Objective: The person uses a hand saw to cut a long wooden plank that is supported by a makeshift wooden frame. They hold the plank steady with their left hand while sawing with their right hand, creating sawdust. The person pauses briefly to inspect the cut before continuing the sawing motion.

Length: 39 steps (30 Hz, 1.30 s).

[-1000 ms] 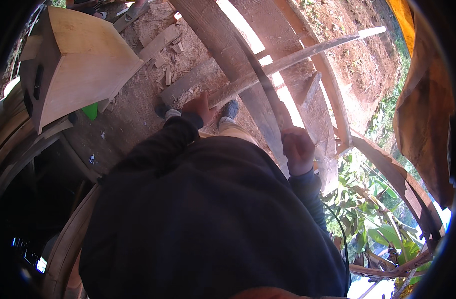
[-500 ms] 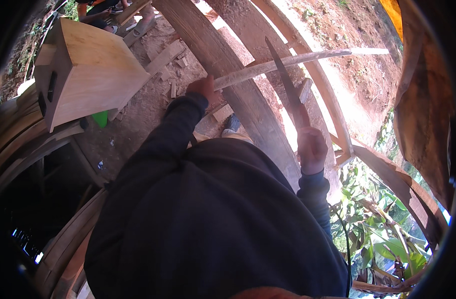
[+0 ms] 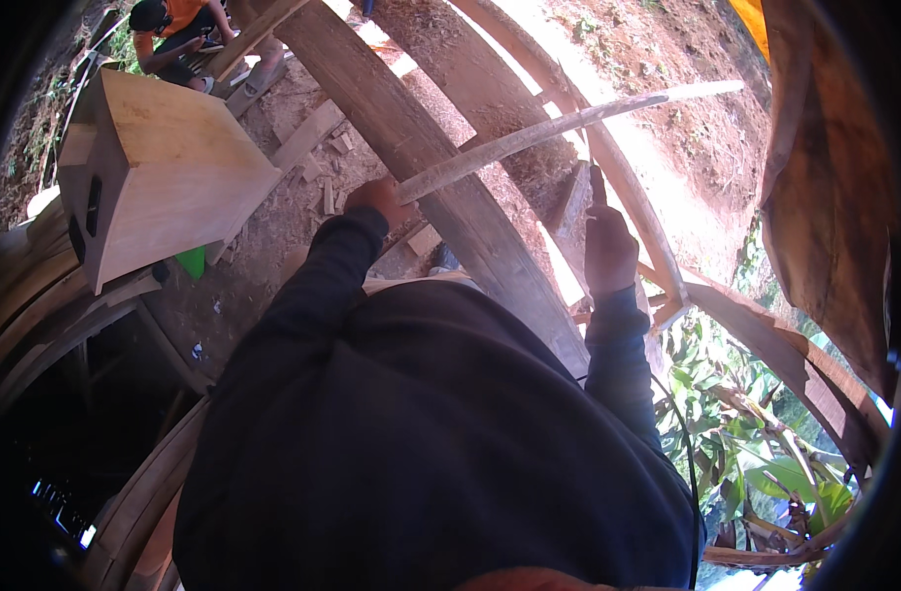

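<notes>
My left hand (image 3: pixel 376 200) is closed round the near end of a long, thin wooden stick (image 3: pixel 529 136). The stick slants up to the right across a broad plank (image 3: pixel 440 212), and its far end is paler. To the right, my right hand (image 3: pixel 611 251) grips the handle of a machete (image 3: pixel 597 185). Its blade points away from me beside the stick, seen nearly edge-on and washed out by glare. Whether the blade touches the stick I cannot tell.
A light wooden box (image 3: pixel 189 172) with a slot stands on the left. Wood scraps (image 3: pixel 327 187) litter the ground near it. At the upper left a person in orange (image 3: pixel 179 30) crouches. A curved-looking beam (image 3: pixel 633 187) runs beyond the stick; leafy plants (image 3: pixel 756 433) grow at lower right.
My right hand has moved up and turned the machete from tilting left to pointing nearly straight away. The left hand and stick have shifted slightly left and nearer as the view moved.
</notes>
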Motion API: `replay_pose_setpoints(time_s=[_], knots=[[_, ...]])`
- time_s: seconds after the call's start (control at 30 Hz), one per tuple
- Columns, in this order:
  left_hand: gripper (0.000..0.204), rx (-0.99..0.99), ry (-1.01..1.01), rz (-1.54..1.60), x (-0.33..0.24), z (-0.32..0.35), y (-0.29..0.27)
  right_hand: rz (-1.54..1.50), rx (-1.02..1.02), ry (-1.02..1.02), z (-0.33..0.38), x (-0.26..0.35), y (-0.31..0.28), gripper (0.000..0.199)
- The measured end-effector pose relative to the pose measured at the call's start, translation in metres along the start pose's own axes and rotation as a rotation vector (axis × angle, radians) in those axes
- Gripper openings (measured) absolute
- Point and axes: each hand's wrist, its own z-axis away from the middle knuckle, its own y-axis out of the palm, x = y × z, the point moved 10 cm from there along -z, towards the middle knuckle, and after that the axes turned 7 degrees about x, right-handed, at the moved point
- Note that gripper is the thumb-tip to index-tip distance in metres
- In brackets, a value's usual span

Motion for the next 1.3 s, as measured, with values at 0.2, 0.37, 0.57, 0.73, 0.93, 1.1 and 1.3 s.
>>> replay_pose_setpoints(time_s=[0.2,0.37,0.57,0.73,0.93,1.1,1.3], knots=[[0.057,-0.012,0.056,-0.069,-0.004,-0.003,0.001,0.166,0.046,0.043,-0.007,0.002,0.013,0.019],[0.058,0.028,0.062,-0.023,0.018,-0.018,0.018,0.159,0.034,0.093,-0.025,-0.015,0.039,0.018],[0.056,0.041,0.057,-0.035,0.010,-0.019,0.003,0.323,-0.134,0.248,-0.099,-0.085,0.056,0.033],[0.053,0.008,0.078,-0.020,0.006,-0.012,-0.010,0.183,-0.290,0.451,-0.161,-0.137,0.063,0.060],[0.050,-0.063,0.145,0.010,-0.001,-0.020,0.002,0.337,-0.303,0.425,-0.204,-0.194,0.055,0.035],[0.044,-0.153,0.212,0.025,0.020,-0.031,0.029,0.431,-0.269,0.463,-0.232,-0.206,0.066,0.046],[0.065,-0.272,0.344,0.037,0.014,-0.025,0.040,0.381,-0.099,0.715,-0.254,-0.214,0.088,0.081]])
